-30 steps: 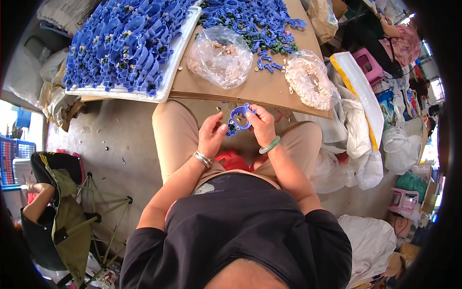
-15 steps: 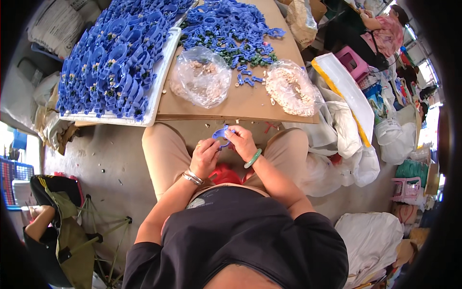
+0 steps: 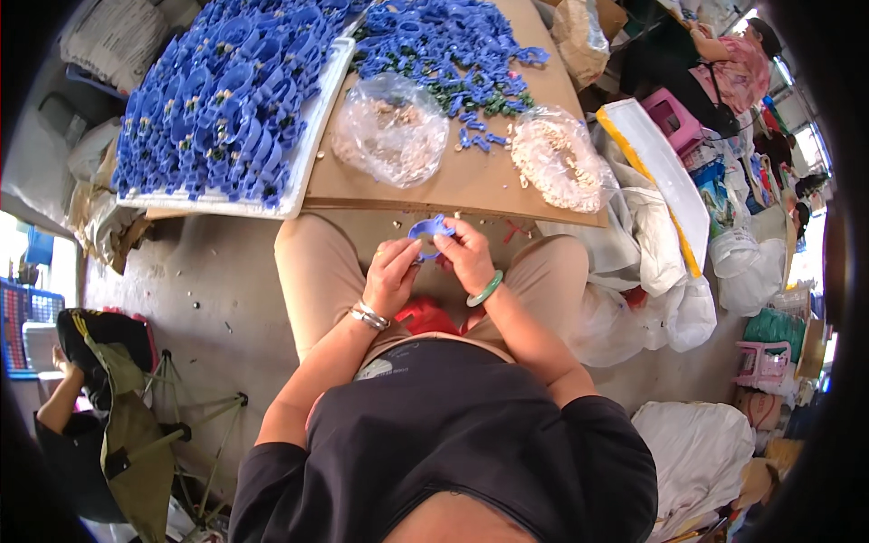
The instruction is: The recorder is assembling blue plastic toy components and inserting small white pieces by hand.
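Above my lap, just short of the table edge, both hands hold one small blue ring-shaped plastic part [image 3: 437, 223]. My left hand [image 3: 391, 275] pinches its lower left side, with the fingertips pressed together. My right hand [image 3: 470, 257] grips its right side between thumb and fingers, partly covering it. Whether a smaller piece sits between the left fingertips is too small to tell. On the table ahead lie a clear bag of pale small pieces [image 3: 391, 136], a second bag of cream-coloured loops [image 3: 558, 161] and a heap of loose blue parts [image 3: 444, 45].
A white tray [image 3: 294, 204] piled with blue parts covers the table's left side. The cardboard-topped table [image 3: 480, 195] ends just beyond my knees. White sacks [image 3: 650, 240] crowd the right. A folding chair [image 3: 145, 452] with a person's arm stands left; another person [image 3: 733, 68] sits far right.
Both hands have moved slightly forward toward the table edge with the blue part. The part is tilted differently, and the whole view has shifted a little.
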`<action>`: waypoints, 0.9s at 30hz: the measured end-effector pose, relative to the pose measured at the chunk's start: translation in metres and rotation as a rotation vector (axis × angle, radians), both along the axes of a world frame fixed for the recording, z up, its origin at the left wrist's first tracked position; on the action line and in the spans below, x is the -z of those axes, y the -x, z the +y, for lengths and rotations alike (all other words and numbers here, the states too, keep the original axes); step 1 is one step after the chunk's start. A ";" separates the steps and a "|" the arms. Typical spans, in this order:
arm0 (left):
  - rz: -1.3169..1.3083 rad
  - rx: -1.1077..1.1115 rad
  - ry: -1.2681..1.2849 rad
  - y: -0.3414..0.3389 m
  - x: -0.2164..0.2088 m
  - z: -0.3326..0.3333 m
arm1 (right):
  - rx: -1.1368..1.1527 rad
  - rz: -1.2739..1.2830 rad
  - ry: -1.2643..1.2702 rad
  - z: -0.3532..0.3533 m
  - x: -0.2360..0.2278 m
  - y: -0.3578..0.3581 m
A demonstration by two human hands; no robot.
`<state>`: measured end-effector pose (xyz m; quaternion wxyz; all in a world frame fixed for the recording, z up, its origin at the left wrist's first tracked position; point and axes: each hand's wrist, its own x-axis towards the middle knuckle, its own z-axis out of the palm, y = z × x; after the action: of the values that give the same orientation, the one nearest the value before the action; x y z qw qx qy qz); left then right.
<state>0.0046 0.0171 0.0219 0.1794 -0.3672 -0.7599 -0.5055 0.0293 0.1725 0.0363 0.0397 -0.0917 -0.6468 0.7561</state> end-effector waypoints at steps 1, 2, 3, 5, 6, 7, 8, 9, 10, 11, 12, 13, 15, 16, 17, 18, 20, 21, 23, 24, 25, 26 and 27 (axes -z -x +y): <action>0.030 0.000 -0.013 0.000 -0.002 0.000 | 0.008 0.024 0.009 -0.001 -0.003 -0.001; 0.047 -0.005 -0.001 0.001 -0.002 -0.001 | 0.005 0.057 0.010 -0.001 -0.002 0.000; 0.043 -0.012 0.004 0.000 -0.002 -0.002 | -0.002 0.053 0.015 -0.002 -0.002 0.001; 0.029 -0.028 -0.042 -0.003 -0.002 -0.004 | -0.002 0.114 0.009 -0.004 -0.002 0.000; 0.027 -0.029 -0.040 -0.005 -0.002 -0.005 | 0.000 0.073 0.036 -0.004 -0.001 0.000; 0.002 -0.066 -0.059 -0.007 -0.002 -0.005 | -0.001 0.071 0.037 -0.004 -0.001 0.000; -0.022 -0.103 -0.079 -0.008 -0.002 -0.006 | 0.004 0.055 0.054 -0.005 -0.003 -0.001; 0.011 -0.109 -0.091 -0.007 0.000 -0.006 | 0.010 0.039 0.071 -0.006 -0.005 -0.001; 0.010 -0.109 -0.090 -0.006 0.001 -0.006 | 0.010 0.039 0.072 -0.006 -0.008 0.000; 0.011 -0.105 -0.093 -0.007 0.002 -0.007 | 0.007 0.042 0.058 -0.007 -0.011 -0.001; 0.012 -0.102 -0.096 -0.007 0.003 -0.007 | 0.005 0.045 0.045 -0.008 -0.013 -0.003; 0.009 -0.102 -0.093 -0.007 0.004 -0.008 | 0.005 0.042 0.048 -0.007 -0.013 -0.004; 0.079 -0.077 -0.049 -0.004 0.004 -0.008 | -0.003 0.054 0.049 -0.007 -0.013 -0.004; 0.100 -0.082 -0.059 -0.004 0.002 -0.007 | -0.003 0.054 0.052 -0.007 -0.014 -0.004; 0.099 -0.081 -0.056 -0.003 0.000 -0.007 | -0.008 0.050 0.048 -0.008 -0.015 -0.005; 0.168 -0.086 -0.041 -0.001 -0.001 -0.006 | -0.012 0.045 0.045 -0.008 -0.016 -0.005; 0.237 -0.088 -0.023 0.000 -0.004 -0.006 | -0.013 0.063 0.048 -0.008 -0.017 -0.005; 0.251 -0.080 -0.019 0.001 -0.005 -0.006 | -0.016 0.082 0.049 -0.009 -0.017 -0.004; 0.265 -0.070 -0.014 0.002 -0.004 -0.006 | -0.011 0.094 0.042 -0.010 -0.017 -0.006; 0.282 -0.062 -0.008 0.002 -0.003 -0.006 | -0.008 0.107 0.032 -0.010 -0.017 -0.006; 0.300 -0.054 -0.003 0.002 -0.002 -0.007 | -0.006 0.107 0.034 -0.010 -0.017 -0.006; 0.298 -0.053 -0.001 0.002 -0.002 -0.007 | -0.002 0.113 0.014 -0.011 -0.017 -0.006; 0.292 -0.047 -0.004 0.002 -0.003 -0.006 | 0.001 0.120 -0.007 -0.011 -0.017 -0.007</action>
<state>0.0022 0.0107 0.0248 0.3007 -0.4185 -0.7333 -0.4436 0.0362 0.1613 0.0530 0.0790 -0.0467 -0.6457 0.7581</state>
